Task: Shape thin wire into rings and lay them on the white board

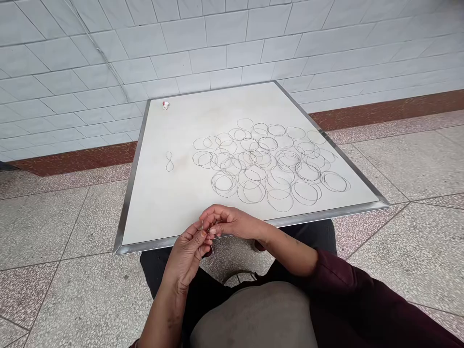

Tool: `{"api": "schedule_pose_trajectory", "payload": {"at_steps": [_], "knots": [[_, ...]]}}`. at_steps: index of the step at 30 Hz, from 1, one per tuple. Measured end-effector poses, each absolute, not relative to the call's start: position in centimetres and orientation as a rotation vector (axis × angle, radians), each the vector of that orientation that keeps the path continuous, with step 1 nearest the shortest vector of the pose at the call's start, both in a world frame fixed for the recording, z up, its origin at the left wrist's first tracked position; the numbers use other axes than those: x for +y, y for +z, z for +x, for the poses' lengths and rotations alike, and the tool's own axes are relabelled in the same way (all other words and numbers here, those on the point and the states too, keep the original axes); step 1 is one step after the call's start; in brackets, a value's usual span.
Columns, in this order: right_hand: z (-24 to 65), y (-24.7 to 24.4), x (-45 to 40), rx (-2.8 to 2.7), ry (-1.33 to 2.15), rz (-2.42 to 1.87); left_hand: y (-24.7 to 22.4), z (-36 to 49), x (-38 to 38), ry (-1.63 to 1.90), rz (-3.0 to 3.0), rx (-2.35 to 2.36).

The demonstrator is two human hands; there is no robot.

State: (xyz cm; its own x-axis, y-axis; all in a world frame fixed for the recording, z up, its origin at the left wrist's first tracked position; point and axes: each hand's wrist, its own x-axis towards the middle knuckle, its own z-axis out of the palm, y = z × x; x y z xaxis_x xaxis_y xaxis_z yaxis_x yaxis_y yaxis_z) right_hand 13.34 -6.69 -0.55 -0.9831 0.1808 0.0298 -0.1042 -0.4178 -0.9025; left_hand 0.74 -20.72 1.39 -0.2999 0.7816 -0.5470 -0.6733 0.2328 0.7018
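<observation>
Both hands meet at the table's near edge, around one thin wire loop (213, 256). My left hand (191, 246) pinches it between thumb and fingers, and part of the loop hangs below. Fingers of my right hand (232, 222) are closed on the same wire from the other side; their tips partly hide the crossing. Many thin wire rings (279, 188) lie spread and overlapping on the right half of the white tabletop (155, 203). A wire twisted into a figure eight (169, 162) lies apart from them on the left.
A small red and white object (166, 105) sits near the table's far left corner. Metal edging (126, 203) borders the tabletop. Behind stands a tiled wall (224, 29) with a cable running down it. The table's near edge is just over my lap.
</observation>
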Motion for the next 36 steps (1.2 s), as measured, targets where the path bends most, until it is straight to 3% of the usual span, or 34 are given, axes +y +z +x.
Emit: {"api": "schedule_pose_trajectory", "payload": {"at_steps": [36], "knots": [[13.7, 0.05, -6.4, -1.661, 2.446, -0.092, 0.62, 0.51, -21.4, 1.342, 0.086, 1.044]]}}
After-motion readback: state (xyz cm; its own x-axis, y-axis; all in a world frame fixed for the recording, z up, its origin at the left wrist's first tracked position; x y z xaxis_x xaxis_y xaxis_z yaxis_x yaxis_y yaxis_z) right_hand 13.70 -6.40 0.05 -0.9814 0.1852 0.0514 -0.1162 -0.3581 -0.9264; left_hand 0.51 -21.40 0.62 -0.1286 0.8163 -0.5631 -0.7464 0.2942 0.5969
